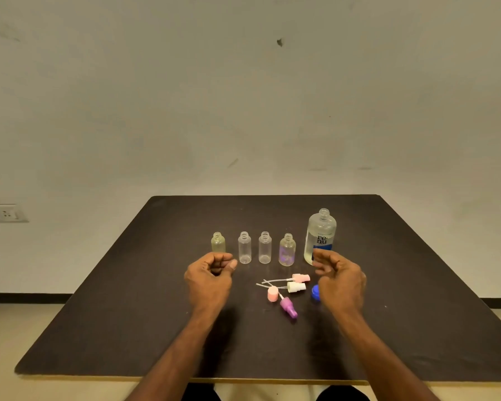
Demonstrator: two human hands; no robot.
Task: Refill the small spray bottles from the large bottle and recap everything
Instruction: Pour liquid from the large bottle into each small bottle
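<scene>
Several small uncapped bottles stand in a row on the dark table (128, 328): a yellowish bottle (218, 242), two clear bottles (244, 248) (265, 248) and a purple-tinted bottle (287, 250). The large uncapped bottle (320, 234) stands at the row's right end. In front lie loose spray caps: pink (300, 277), white (296, 287), round pink (272, 294), purple (288, 307). A blue cap (315, 293) lies beside my right hand (340, 280). My left hand (211, 274) hovers below the yellowish bottle, fingers loosely curled and empty. My right hand, loosely curled and empty, is just in front of the large bottle.
The table's front edge is near my body, and its far edge meets a plain wall. A wall socket (5, 213) is at the far left. Bare tabletop lies left of the yellowish bottle and right of the large bottle.
</scene>
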